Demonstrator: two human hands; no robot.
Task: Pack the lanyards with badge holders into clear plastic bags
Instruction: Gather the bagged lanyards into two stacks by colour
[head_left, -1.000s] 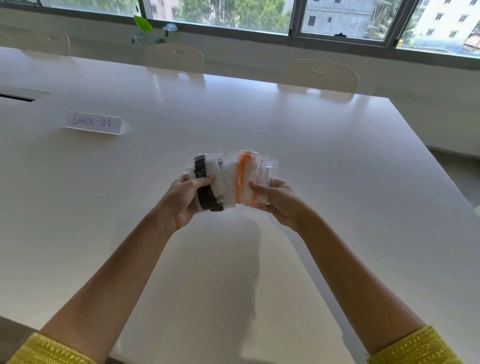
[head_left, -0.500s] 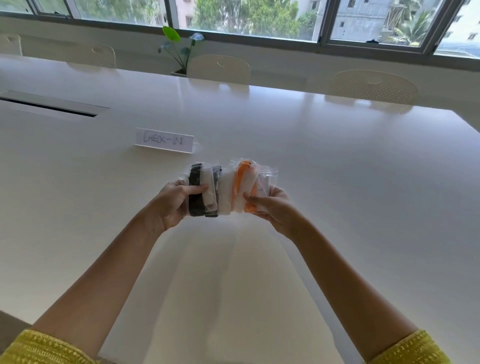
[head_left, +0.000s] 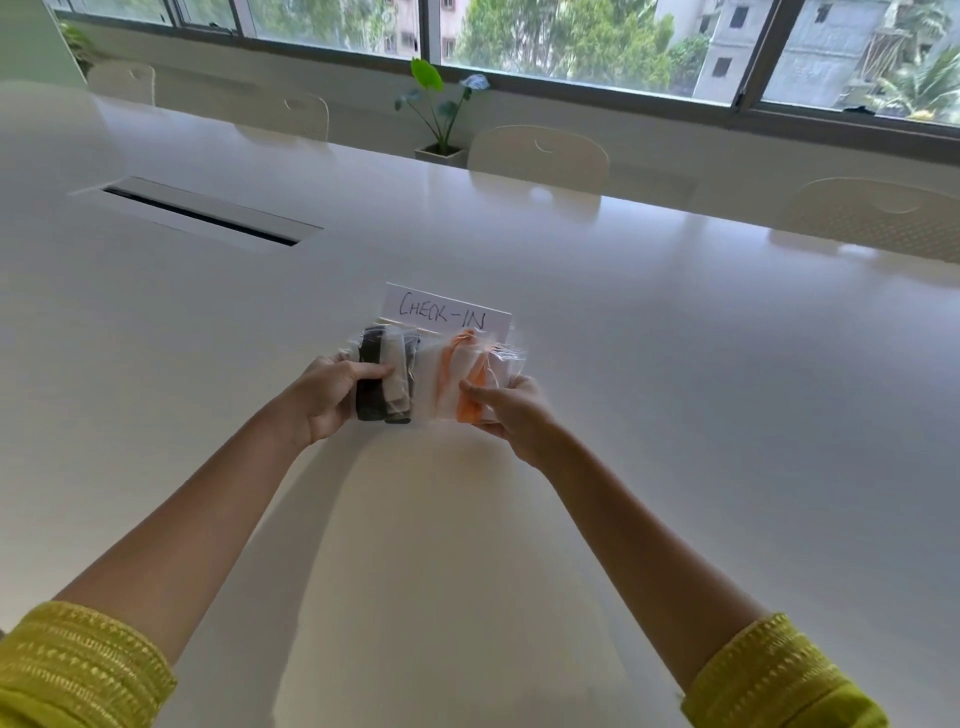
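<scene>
Since the earlier frames our view has swung so that the folded white paper sign lettered CHECK-IN (head_left: 448, 310), which sat well off to the left, now stands directly behind the bundle we hold, and the bundle reads as lifted toward it. Our hands keep the same hold as before.

We carry a row of clear plastic bags side by side above the glossy white surface (head_left: 675, 415), near its middle and well in from every edge. Our left hand (head_left: 332, 397) has its grip clamped on the clear bag holding a black lanyard (head_left: 384, 379), thumb across the front and fingers behind. Our right hand (head_left: 511, 410) has its grip clamped on the clear bag holding an orange lanyard (head_left: 467, 374), thumb pressing the lower front. Between them lies at least one paler bag; we cannot tell its contents through the glare.

Each bag's long axis runs away from us, toward the far edge of the surface, while the row as a whole runs left to right between our two hands. The sign lies just beyond the bags' far ends, equally near to both hands, and whether the bags touch it we cannot tell.

We judge the packing done for these bags, and the likely next move is setting them down in front of the sign, lowering both hands together so the row stays square.
</scene>
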